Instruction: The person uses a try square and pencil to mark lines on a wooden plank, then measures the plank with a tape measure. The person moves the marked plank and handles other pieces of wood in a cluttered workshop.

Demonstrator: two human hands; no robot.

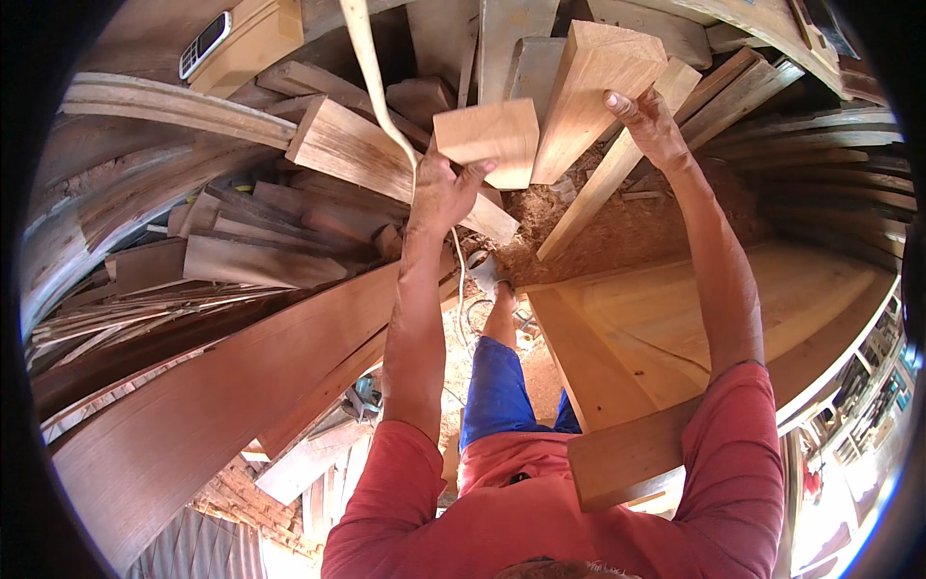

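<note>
My left hand (pixel 446 196) is closed on a short wooden block (pixel 488 135), with the thumb along its lower edge and the other fingers mostly hidden. To the right, my right hand (pixel 658 133) is raised with thumb and fingers apart, beside the upper right edge of a thick squared timber (pixel 600 92). Whether it touches that timber I cannot tell. A narrower wooden strip (pixel 617 174) slants down below the right hand. Left of my left hand lies another squared timber (pixel 362 154), and a pale cord (pixel 371 77) runs down past my left wrist.
Offcuts (pixel 260 241) are piled at the left, above a long wide board (pixel 222 386). A panelled wooden door (pixel 656 338) lies at the right, with a plank (pixel 627 454) near my right sleeve. Sawdust (pixel 540 217) covers the ground. A phone (pixel 204 44) rests at the upper left.
</note>
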